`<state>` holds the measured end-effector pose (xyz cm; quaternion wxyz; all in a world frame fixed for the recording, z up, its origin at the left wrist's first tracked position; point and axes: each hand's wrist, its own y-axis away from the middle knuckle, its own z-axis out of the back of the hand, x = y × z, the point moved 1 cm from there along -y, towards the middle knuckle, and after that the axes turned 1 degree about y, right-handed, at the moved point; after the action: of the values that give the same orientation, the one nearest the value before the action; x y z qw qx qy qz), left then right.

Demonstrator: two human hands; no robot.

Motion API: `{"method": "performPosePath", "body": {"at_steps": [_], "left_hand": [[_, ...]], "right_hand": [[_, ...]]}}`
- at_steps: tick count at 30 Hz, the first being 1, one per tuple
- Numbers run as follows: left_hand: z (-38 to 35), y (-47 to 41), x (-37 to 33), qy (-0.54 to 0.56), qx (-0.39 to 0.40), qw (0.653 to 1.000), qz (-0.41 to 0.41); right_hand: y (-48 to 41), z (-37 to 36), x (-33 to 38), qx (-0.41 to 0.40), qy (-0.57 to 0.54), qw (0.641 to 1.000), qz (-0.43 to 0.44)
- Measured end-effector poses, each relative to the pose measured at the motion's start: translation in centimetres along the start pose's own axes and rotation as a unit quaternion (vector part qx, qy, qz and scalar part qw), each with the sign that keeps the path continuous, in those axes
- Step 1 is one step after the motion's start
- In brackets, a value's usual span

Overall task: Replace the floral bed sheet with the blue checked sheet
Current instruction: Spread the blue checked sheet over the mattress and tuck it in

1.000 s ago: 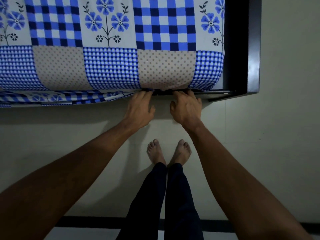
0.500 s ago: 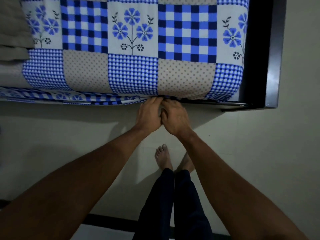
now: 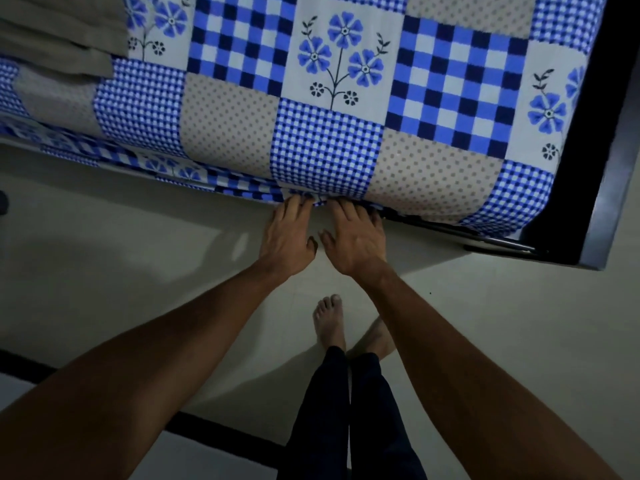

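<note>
Ahead of left hand (image 3: 287, 237), right hand (image 3: 356, 240) (flat, pressing hem): blue checked sheet (image 3: 325, 147), soft, limp; grasp loose hem leftward.

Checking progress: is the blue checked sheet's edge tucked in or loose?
Partly: blue checked sheet wraps under beyond the right hand; past the left hand its edge hangs loose.

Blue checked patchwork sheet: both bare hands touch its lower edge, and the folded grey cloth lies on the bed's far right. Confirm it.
One error: in the head view the folded grey cloth lies at the bed's far left, not right. The left hand and right hand do touch the lower edge of the blue checked patchwork sheet.
</note>
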<state>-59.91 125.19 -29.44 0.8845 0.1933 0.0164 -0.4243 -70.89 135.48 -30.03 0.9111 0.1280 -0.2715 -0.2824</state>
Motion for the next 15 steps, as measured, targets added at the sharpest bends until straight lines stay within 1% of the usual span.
{"method": "performPosePath", "body": {"at_steps": [5,10,12,14,15], "left_hand": [[0.0,-0.6,-0.9,0.017,-0.03,0.999,-0.042],[-0.3,-1.5,-0.4,-0.03,0.009,0.997,-0.077],[0.0,-2.4,-0.1,-0.047,0.023,0.995,-0.081],[0.2,-3.4,0.0,-0.063,0.041,0.994,-0.079],[0.3,-3.9,0.0,-0.052,0.054,0.995,-0.07]], "right_hand": [[-0.9,-0.3,1.2,0.036,0.068,0.996,-0.043],[-2.3,-0.1,2.8,0.08,0.089,0.988,-0.096],[-2.0,-0.1,2.8,0.054,0.063,0.992,-0.092],[-1.6,0.0,2.4,0.0,0.018,0.996,-0.087],[-1.4,0.0,2.3,-0.031,0.0,0.996,-0.085]]}}
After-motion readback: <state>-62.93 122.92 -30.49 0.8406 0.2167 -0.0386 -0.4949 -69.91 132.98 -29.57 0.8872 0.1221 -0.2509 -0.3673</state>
